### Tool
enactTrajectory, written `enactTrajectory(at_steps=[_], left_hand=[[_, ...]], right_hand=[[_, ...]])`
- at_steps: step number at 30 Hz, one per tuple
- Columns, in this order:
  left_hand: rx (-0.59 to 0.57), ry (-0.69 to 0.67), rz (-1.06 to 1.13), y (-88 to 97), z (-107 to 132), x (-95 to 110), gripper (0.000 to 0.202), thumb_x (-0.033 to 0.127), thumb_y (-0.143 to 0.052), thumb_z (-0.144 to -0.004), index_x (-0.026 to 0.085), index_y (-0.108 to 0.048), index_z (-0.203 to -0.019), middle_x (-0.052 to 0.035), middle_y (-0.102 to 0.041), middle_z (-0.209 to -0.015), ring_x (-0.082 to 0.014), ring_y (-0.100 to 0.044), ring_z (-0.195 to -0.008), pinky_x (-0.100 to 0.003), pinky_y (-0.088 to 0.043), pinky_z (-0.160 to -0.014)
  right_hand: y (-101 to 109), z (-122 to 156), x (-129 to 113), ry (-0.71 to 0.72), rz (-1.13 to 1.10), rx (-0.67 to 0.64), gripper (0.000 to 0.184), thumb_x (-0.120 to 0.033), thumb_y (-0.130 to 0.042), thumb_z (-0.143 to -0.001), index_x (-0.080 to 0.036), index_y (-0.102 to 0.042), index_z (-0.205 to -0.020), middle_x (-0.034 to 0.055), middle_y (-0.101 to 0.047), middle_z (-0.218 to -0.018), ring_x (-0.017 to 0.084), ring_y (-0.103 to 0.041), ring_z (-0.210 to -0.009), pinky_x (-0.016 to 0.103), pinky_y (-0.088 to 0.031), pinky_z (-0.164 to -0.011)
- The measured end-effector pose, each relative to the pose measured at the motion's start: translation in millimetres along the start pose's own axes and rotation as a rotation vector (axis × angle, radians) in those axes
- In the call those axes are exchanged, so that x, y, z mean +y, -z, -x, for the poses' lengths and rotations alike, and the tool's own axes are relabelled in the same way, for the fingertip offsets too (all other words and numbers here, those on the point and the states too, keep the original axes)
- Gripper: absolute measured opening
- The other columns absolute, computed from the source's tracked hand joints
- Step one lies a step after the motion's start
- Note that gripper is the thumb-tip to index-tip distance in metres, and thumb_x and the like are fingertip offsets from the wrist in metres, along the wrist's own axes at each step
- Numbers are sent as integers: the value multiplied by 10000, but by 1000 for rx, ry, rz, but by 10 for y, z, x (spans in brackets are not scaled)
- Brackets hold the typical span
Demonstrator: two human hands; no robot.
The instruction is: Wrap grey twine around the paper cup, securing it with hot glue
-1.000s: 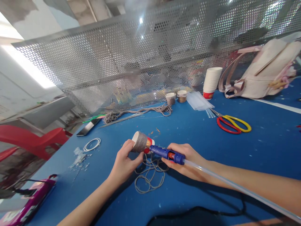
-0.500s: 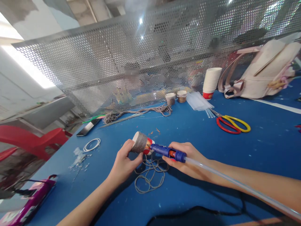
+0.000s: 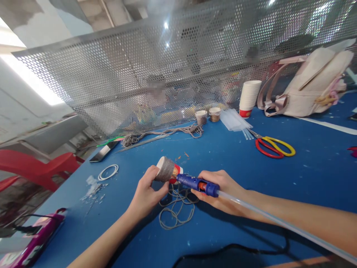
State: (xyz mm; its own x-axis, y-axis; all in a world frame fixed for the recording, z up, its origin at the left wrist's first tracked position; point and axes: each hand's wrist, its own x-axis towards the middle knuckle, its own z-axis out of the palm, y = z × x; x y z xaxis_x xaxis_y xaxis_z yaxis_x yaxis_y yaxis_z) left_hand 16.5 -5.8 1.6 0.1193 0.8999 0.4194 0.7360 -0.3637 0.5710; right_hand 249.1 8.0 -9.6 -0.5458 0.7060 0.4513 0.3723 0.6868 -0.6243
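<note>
Pinching paper cup (image 3: 169,170) in your left hand (image 3: 147,190), cup tilted over blue table (image 3: 237,230), gray cord (image 3: 166,169) wound round its wall. Your right hand (image 3: 223,191) wrapped round blue glue gun (image 3: 191,181), nozzle (image 3: 176,177) at cup's red printed end; can't tell whether tip touches. Clear glue stick (image 3: 251,209) juts from gun's rear. Loose cord (image 3: 175,225) lies tangled on table just below cup. Scissors (image 3: 268,140) well beyond your right hand, near stack of paper cups (image 3: 250,98).
</note>
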Motion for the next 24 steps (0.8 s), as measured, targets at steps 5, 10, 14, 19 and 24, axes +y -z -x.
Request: enactTrajectory(at_steps=[5,10,14,19,24], left_hand=[[-19,-19,12,18,-2,17,73,252,-552,-753,191,-558,-713,1,-515,-726,-146,-492,-697,-252,-425,-653],[-35,-58,35,30,-10,-15,37,221,-552,-747,191,-568,-735,0,-533,-740,-144,-505,-697,-254,-431,-661],[-57,-84,37,35,-9,-42,43,210,-542,-759,184,-560,-730,7,-510,-722,-131,-492,-678,-244,-420,-641],[-70,-96,49,46,-11,-57,30,196,-538,-759,181,-560,-745,5,-519,-739,-131,-497,-688,-246,-423,-644],[-69,-105,58,46,-10,-70,23,188,-542,-757,183,-559,-743,9,-514,-738,-129,-495,-686,-244,-424,-645]], right_hand=[[6,-10,-9,-16,-2,-13,196,-327,-546,-822,-199,-467,-696,-15,-542,-586,94,-407,-470,218,-316,-475],[74,-37,-26,-103,-61,-1,234,-319,-559,-815,-209,-434,-651,-38,-496,-552,90,-381,-476,205,-310,-476],[81,-26,-37,-92,-59,-32,224,-329,-560,-812,-203,-448,-664,-33,-507,-571,87,-377,-481,204,-304,-479],[102,-41,-36,-133,-64,-8,242,-321,-577,-797,-199,-446,-634,-45,-464,-539,83,-335,-473,202,-296,-468],[111,-41,-42,-170,-80,-32,242,-334,-582,-800,-194,-470,-637,-45,-471,-545,81,-326,-472,203,-291,-473]])
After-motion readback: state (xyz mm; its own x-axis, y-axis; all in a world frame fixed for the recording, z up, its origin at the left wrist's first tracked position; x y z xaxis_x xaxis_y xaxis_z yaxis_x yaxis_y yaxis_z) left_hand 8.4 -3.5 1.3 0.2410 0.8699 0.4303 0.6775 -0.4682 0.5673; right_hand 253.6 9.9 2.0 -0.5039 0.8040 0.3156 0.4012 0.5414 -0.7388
